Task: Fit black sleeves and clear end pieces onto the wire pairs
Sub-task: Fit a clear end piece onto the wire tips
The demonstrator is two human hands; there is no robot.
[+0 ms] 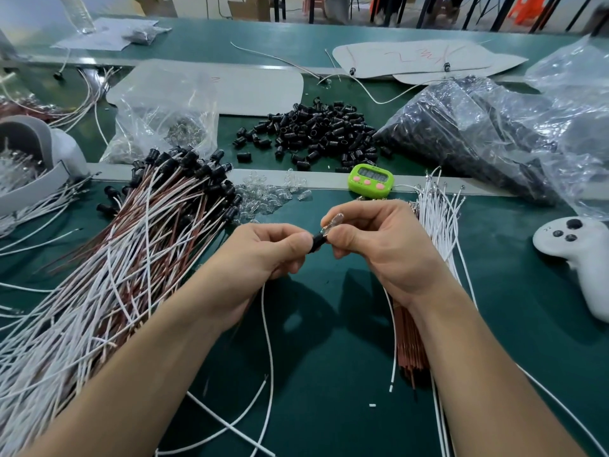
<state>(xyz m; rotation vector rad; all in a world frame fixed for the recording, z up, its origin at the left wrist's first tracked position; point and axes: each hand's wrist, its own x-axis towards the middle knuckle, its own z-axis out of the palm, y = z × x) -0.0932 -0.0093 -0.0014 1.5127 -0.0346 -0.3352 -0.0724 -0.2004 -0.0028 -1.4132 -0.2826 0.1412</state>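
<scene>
Head view: both hands (263, 255) pinch black sleeve (317, 241)

I'm watching the left grip (263, 249) pinching a black sleeve (317, 241), the right grip (379, 245) holding a clear end piece (332, 223) against it, over the table (329, 341).

Over the table (333, 351), left hand (270, 250) and right hand (382, 245) fingertip to fingertip: sleeve (316, 242) pinched in the left, end piece (333, 222) in the right, touching. Left of the hands, a heap of finished wire pairs (148, 232). Just behind the hands, scattered end pieces (267, 196); right of those, on the rail, a timer (371, 179). Farther back, a pile of loose sleeves (316, 133), flanked by a bag of end pieces (164, 127) (left) and a bag of sleeves (478, 136) (right). Right of the right hand, a bundle of bare wires (438, 219), partly under the forearm; beyond it, well apart, a controller (573, 255).
</scene>
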